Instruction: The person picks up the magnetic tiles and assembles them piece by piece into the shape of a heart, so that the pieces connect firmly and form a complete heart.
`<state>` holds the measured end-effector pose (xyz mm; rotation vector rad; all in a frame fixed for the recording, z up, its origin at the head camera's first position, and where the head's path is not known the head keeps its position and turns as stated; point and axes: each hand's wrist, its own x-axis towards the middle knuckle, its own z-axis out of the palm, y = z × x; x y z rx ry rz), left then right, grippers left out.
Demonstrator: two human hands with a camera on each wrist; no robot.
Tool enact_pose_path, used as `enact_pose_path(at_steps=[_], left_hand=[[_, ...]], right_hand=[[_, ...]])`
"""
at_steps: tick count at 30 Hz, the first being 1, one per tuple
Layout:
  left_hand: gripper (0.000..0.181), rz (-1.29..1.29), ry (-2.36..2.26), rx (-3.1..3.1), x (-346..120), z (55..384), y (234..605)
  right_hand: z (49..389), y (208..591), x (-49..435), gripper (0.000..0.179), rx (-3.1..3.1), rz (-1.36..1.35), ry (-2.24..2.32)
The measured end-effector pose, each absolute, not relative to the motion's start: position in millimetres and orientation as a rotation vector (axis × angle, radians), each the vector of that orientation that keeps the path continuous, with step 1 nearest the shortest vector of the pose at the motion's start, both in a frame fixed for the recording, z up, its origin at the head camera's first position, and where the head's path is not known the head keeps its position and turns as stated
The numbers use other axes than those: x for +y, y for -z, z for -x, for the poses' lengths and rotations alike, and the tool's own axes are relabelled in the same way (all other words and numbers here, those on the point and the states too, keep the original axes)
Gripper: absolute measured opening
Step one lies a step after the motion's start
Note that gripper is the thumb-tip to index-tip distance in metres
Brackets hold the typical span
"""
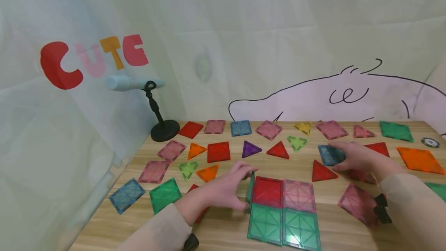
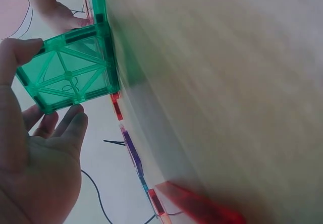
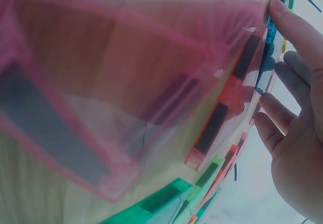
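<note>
My left hand (image 1: 225, 189) pinches a green square magnetic tile (image 2: 68, 71) between thumb and fingertips. That tile stands on edge along the left side of a flat two-by-two block. The block joins a red square tile (image 1: 267, 192), a pink square tile (image 1: 299, 196) and two green square tiles (image 1: 265, 224) in front. Farther right, my right hand (image 1: 360, 157) has thumb and fingers at opposite edges of a blue square tile (image 1: 326, 155) lying on the table. A red triangle tile (image 1: 322, 171) lies just in front of the blue one.
Loose magnetic tiles cover much of the wooden table (image 1: 226, 239), among them a purple triangle (image 1: 251, 149), a red square (image 1: 218, 152) and an orange square (image 1: 419, 160). A black stand (image 1: 164, 130) holding a pale blue microphone-shaped object (image 1: 122, 83) is at the back left. A pink tile (image 1: 359, 204) lies under my right forearm.
</note>
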<state>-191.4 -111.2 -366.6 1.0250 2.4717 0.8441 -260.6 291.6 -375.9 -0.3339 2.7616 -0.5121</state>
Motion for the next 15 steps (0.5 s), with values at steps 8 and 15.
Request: enact_pose_path(at_steps=[8, 15], left_hand=[[0.085, -1.017, -0.847, 2.461, -110.6, 193.4, 365.0], [0.081, -1.041, -0.824, 2.469, -114.7, 190.1, 363.6]], right_hand=[[263.2, 375.3, 292.0, 0.090, 2.752, 0.369, 0.492], [265.8, 375.4, 292.6, 0.088, 2.768, 0.372, 0.466]])
